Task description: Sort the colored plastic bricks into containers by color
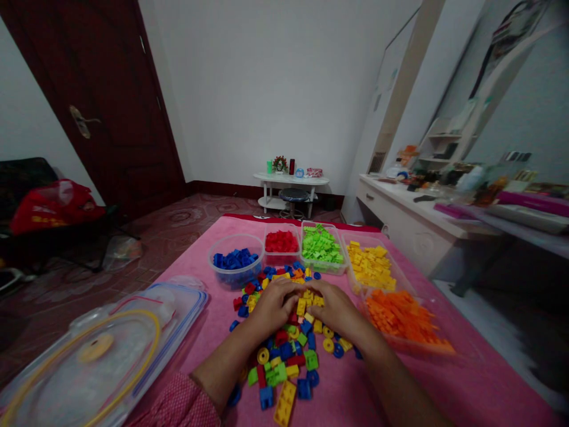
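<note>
A mixed heap of toy building bricks [280,370] in blue, red, yellow and green lies on the pink-covered table. Over its far part, my left hand [276,303] and my right hand [334,303] meet with fingertips almost touching. Several yellow bricks [301,306] show between them. The left fingers are curled with the thumb bent in; whatever they hold is hidden. My right fingers and thumb curve around some yellow bricks. Small wheels [263,356] in yellow and blue are scattered through the heap.
Beyond the heap stand a round tub of blue bricks [212,264] and boxes of red [282,257], green [326,268] and yellow bricks [371,267]. An orange-filled box [400,317] is at right. Clear lids [178,320] lie at left.
</note>
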Demonstrator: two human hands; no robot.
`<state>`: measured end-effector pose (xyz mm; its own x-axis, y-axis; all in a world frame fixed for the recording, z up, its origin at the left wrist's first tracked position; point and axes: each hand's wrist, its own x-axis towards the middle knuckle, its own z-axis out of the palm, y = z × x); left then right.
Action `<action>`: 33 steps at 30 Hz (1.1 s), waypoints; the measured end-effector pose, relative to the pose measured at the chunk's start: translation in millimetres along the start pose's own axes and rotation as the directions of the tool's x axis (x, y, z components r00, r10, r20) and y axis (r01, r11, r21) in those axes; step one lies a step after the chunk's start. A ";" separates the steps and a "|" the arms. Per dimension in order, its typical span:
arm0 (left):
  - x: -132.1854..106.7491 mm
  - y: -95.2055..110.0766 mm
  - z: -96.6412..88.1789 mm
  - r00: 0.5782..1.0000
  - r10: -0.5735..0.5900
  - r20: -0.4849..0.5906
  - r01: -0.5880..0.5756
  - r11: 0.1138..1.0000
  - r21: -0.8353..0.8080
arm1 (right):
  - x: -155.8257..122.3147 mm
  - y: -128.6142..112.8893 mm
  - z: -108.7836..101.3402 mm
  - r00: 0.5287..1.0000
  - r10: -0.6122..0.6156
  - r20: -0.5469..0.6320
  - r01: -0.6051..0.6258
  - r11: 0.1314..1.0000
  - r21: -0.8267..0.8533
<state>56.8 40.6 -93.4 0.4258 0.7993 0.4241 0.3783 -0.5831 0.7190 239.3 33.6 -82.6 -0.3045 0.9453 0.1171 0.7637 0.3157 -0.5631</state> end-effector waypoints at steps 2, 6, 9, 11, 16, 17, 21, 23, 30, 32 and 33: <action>0.0 -0.5 0.4 0.999 -0.020 -0.041 0.018 0.999 -0.035 | -0.2 -3.0 -0.9 1.000 -0.014 0.004 0.014 0.999 -0.044; -0.8 -6.0 -0.5 0.977 -0.127 -0.168 0.097 0.979 -0.179 | -0.5 -11.4 -2.5 0.999 -0.045 -0.004 0.044 0.990 -0.136; -0.7 -11.2 -2.2 0.939 -0.230 -0.255 0.151 0.944 -0.293 | -0.3 -19.1 -4.1 0.997 -0.059 -0.039 0.053 0.987 -0.154; -0.1 -12.5 -3.1 0.909 -0.283 -0.306 0.170 0.922 -0.347 | -0.3 -24.4 -3.8 0.996 -0.061 -0.063 0.052 0.989 -0.135; 0.8 -7.7 -2.2 0.882 -0.288 -0.372 0.152 0.924 -0.352 | -4.4 -37.4 5.0 0.998 -0.059 0.038 0.060 0.998 -0.003; 0.6 -6.8 -1.6 0.885 -0.285 -0.367 0.150 0.923 -0.355 | -6.0 -39.9 7.4 0.996 -0.070 0.055 0.070 0.998 0.000; 0.1 -6.8 0.4 0.890 -0.279 -0.360 0.147 0.924 -0.352 | -11.7 -47.3 14.1 0.987 -0.156 0.037 0.159 0.984 -0.076; 0.1 -7.9 0.4 0.892 -0.270 -0.364 0.146 0.932 -0.333 | -12.9 -49.4 15.5 0.984 -0.173 0.050 0.178 0.977 -0.117; 0.8 -2.4 -3.7 0.887 -0.315 -0.338 0.142 0.882 -0.449 | -14.9 -56.2 20.1 0.978 -0.182 0.100 0.202 0.947 -0.248; 1.0 -0.2 -4.8 0.880 -0.336 -0.335 0.146 0.864 -0.482 | -15.2 -57.0 21.2 0.979 -0.176 0.102 0.197 0.947 -0.255; 1.0 0.5 -5.2 0.878 -0.344 -0.332 0.149 0.857 -0.492 | -15.0 -57.0 21.2 0.980 -0.173 0.097 0.192 0.951 -0.242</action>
<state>53.1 41.9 -89.7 -0.0295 0.9508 0.3083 -0.0168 -0.3088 0.9510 188.3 -0.3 -69.6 -0.4859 0.8638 0.1332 0.8057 0.5017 -0.3148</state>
